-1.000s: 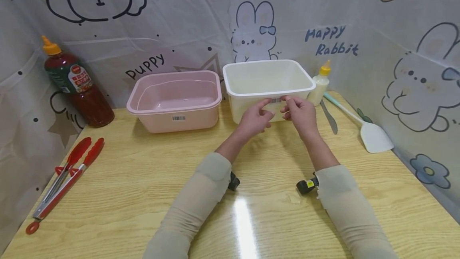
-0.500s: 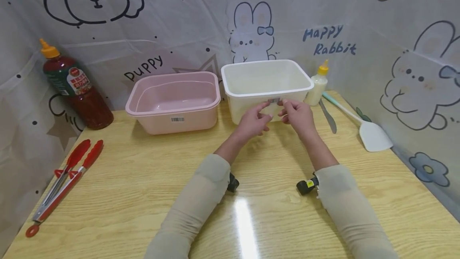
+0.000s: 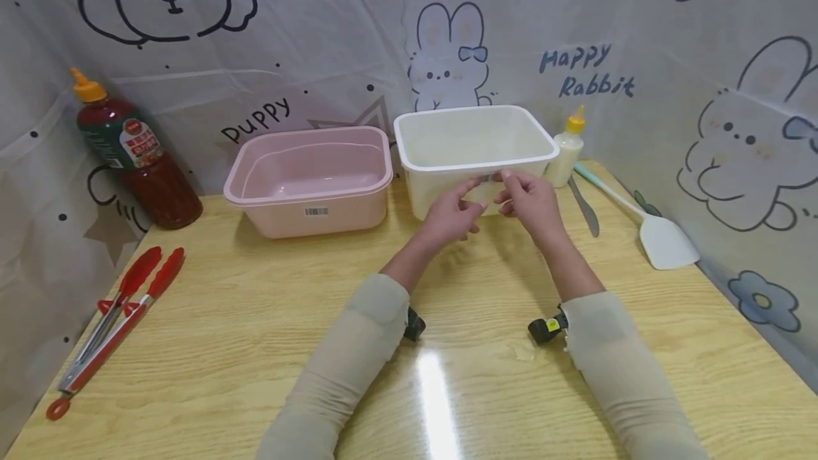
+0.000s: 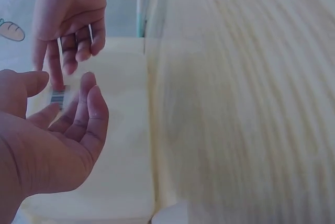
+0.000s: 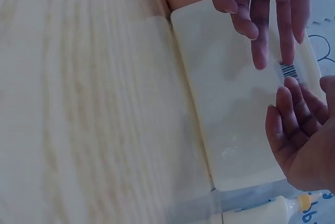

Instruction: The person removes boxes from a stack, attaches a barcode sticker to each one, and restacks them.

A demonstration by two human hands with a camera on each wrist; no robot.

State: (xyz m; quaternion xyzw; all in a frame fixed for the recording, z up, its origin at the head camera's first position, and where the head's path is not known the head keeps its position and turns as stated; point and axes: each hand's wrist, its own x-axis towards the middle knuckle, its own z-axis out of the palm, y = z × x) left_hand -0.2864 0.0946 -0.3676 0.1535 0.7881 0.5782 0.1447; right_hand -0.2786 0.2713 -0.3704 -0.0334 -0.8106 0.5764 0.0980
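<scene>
A white plastic basin [image 3: 422,194] stands at the back of the table, with a small barcode label [image 5: 289,71] on its front wall just under the rim. The left hand [image 3: 452,217] reaches to the label's left end with its index fingertip at it. From the other side, the right hand [image 3: 535,210] has its index fingertip at the label's right end. Both hands' other fingers are loosely bent and hold nothing, as the left wrist view shows for the left hand [image 4: 57,150]. Whether the label's edge is lifted cannot be made out.
Left of the white basin is a pink basin [image 3: 348,215]. A red sauce bottle [image 3: 153,176] and red-handled tongs [image 3: 115,325] lie further left. At right are a small yellow-capped bottle [image 3: 564,155], a knife [image 3: 584,208] and a white spatula [image 3: 667,243]. Patterned cloth [image 3: 358,20] hangs behind.
The hands stay at the label on the white basin. The right fingertip shifts slightly over the label's end, covering more of it than half a second ago. The head view shifts a little.
</scene>
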